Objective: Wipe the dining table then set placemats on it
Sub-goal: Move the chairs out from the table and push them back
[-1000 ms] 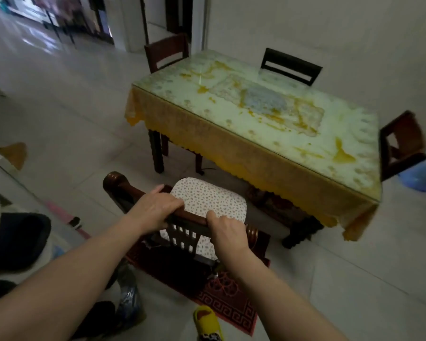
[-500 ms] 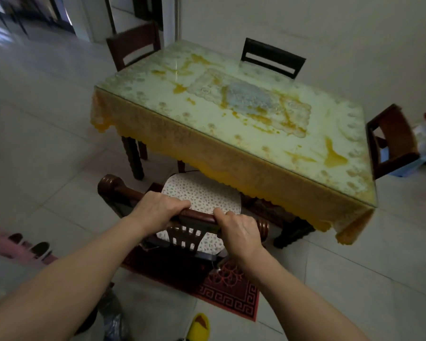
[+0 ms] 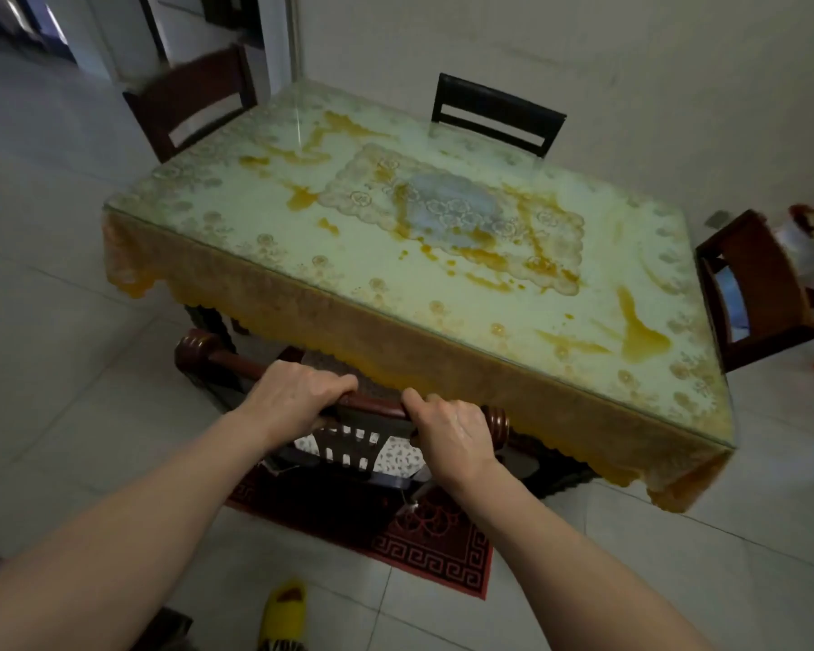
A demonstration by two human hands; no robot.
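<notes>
The dining table (image 3: 236,218) has a glass top over a yellow lace cloth that hangs down its near side. A lace mat (image 3: 452,213) lies under the glass at the centre. In front of the table's near edge stands a dark wooden chair (image 3: 198,350) with a spotted seat cushion (image 3: 395,458). My left hand (image 3: 297,397) grips the chair's top rail. My right hand (image 3: 452,434) grips the same rail further right. The seat is mostly hidden under the hanging cloth.
Three more chairs stand around the table: far left (image 3: 193,101), far side (image 3: 494,115) and right end (image 3: 757,293). A red patterned rug (image 3: 442,552) lies under the near chair. A yellow slipper (image 3: 285,613) shows on the tiled floor below.
The chair has slid forward with both hands on its rail, so its seat now sits under the table's near edge. The table appears closer and larger in view.
</notes>
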